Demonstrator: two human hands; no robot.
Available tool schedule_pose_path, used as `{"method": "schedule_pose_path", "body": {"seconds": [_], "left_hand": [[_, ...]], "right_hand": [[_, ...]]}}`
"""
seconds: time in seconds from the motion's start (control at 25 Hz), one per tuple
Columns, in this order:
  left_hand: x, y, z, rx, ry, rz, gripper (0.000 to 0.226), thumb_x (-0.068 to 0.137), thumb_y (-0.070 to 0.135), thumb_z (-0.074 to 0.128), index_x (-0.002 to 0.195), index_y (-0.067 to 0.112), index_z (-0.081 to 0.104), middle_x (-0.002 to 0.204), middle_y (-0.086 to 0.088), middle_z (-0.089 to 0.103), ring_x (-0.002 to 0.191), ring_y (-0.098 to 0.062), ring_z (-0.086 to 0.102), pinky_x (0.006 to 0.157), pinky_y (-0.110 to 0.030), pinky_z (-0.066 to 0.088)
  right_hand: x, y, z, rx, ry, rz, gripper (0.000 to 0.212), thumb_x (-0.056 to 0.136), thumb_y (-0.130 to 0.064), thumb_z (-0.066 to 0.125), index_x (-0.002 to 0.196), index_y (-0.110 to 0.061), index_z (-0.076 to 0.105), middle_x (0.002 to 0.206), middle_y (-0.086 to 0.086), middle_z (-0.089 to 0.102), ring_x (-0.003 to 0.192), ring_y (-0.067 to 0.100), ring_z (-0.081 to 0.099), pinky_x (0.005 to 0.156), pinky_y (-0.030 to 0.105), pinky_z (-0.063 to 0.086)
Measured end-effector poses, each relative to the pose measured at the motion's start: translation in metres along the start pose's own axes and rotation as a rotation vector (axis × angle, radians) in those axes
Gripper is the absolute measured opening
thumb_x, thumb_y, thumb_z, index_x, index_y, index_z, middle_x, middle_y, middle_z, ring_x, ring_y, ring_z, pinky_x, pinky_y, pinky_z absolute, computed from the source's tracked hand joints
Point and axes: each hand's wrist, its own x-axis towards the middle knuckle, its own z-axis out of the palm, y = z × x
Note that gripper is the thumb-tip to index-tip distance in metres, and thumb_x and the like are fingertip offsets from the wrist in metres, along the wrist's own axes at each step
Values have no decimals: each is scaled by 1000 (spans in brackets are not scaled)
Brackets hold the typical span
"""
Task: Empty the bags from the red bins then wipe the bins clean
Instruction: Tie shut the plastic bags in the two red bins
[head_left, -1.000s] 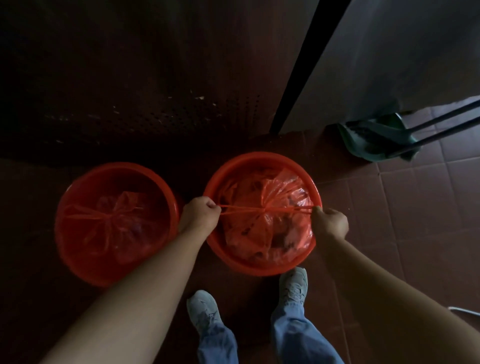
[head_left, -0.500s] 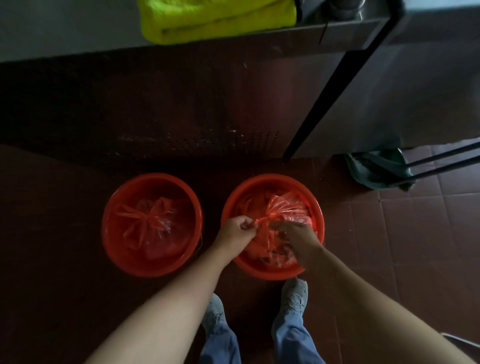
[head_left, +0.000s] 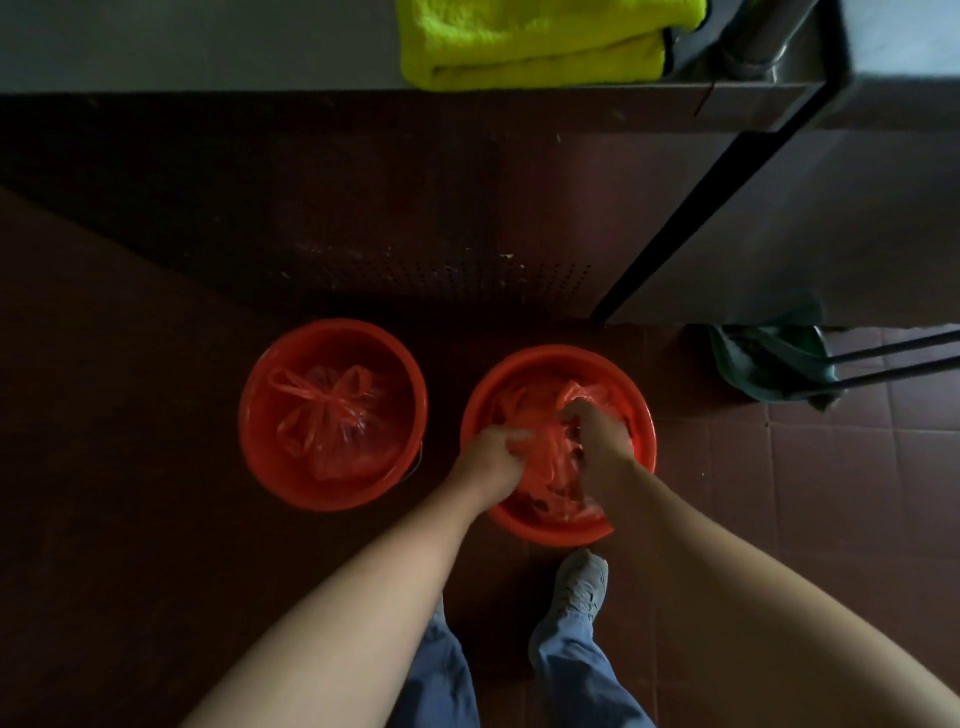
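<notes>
Two round red bins stand side by side on the floor. The left bin (head_left: 260, 431) holds a red plastic bag (head_left: 332, 415) tied in a knot at its top. Over the right bin (head_left: 644, 415), both my hands grip the gathered top of its red bag (head_left: 545, 452). My left hand (head_left: 491, 457) clutches the bag's left side. My right hand (head_left: 597, 441) is closed on the bag's right side, reaching a little deeper. The bag's lower part is hidden under my hands.
A folded yellow-green cloth (head_left: 540, 47) lies on a grey counter (head_left: 208, 47) above the bins. A dark perforated panel (head_left: 415, 234) backs the bins. A green dustpan (head_left: 769, 364) with dark handles sits at right on red-brown tiles (head_left: 831, 493). My shoes (head_left: 579, 579) stand just below the right bin.
My hands had pulled the bag's handles apart across the right bin, then came together at its middle and now bunch the bag's top. The view rose, showing the counter and cloth.
</notes>
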Motion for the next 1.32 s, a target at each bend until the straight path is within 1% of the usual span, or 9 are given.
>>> {"method": "schedule_pose_path", "body": {"seconds": [0.16, 0.28, 0.44, 0.64, 0.76, 1.0, 1.12, 1.2, 1.32], "left_hand": [[-27, 6, -29, 21, 42, -67, 27, 95, 19, 56, 116, 22, 72, 121, 3, 71, 117, -14, 63, 106, -31, 46], [-50, 21, -51, 89, 73, -79, 28, 98, 22, 53, 119, 23, 71, 127, 1, 68, 122, -18, 60, 105, -28, 44], [-71, 38, -64, 166, 73, -98, 29, 100, 21, 48, 118, 18, 70, 129, -3, 67, 123, -23, 59, 98, -26, 42], [-112, 62, -85, 242, 146, -180, 32, 97, 26, 52, 127, 21, 64, 138, -3, 60, 128, -22, 54, 107, -25, 39], [-133, 77, -115, 250, 198, -177, 30, 95, 25, 55, 123, 21, 65, 133, -6, 62, 125, -26, 56, 105, -27, 41], [-153, 63, -203, 336, 240, -142, 33, 96, 28, 53, 127, 23, 63, 130, -6, 63, 118, -29, 60, 102, -39, 49], [-158, 39, -252, 396, 203, -119, 34, 97, 28, 50, 128, 24, 63, 128, -6, 64, 116, -29, 62, 102, -42, 50], [-162, 21, -288, 451, 186, -70, 32, 97, 28, 52, 126, 23, 65, 128, -5, 65, 118, -28, 60, 103, -40, 48], [-170, 6, -332, 520, 157, -17, 31, 93, 28, 56, 121, 23, 68, 127, -6, 65, 120, -29, 59, 104, -38, 47]], "right_hand": [[-37, -18, -14, 0, 33, -127, 18, 85, -19, 58, 67, -14, 59, 62, 6, 54, 53, 19, 47, 54, 31, 38], [-73, -33, -22, -76, 6, -227, 28, 88, -15, 54, 61, -20, 51, 53, -1, 47, 48, 15, 42, 51, 29, 35], [-109, -58, -29, -142, 15, -326, 20, 89, -22, 55, 70, -19, 61, 59, -2, 53, 50, 15, 47, 52, 29, 38], [-159, -91, -30, -193, 19, -410, 16, 79, -27, 61, 69, -16, 64, 62, 3, 57, 52, 18, 48, 51, 29, 37], [-193, -103, -22, -183, 18, -453, 15, 81, -21, 59, 69, -15, 66, 59, 1, 57, 46, 14, 45, 44, 23, 34], [-244, -98, 26, -66, 140, -482, 18, 80, -21, 59, 64, -14, 63, 56, 1, 54, 50, 18, 43, 53, 30, 32], [-264, -85, 48, 14, 263, -479, 17, 84, -26, 57, 71, -16, 61, 62, 5, 50, 57, 19, 42, 56, 33, 32], [-278, -75, 61, 68, 369, -462, 22, 85, -28, 54, 69, -14, 59, 64, 6, 50, 57, 22, 44, 58, 36, 37], [-293, -62, 69, 93, 492, -388, 36, 77, -35, 47, 57, -10, 62, 64, 11, 60, 71, 40, 59, 78, 52, 49]]}}
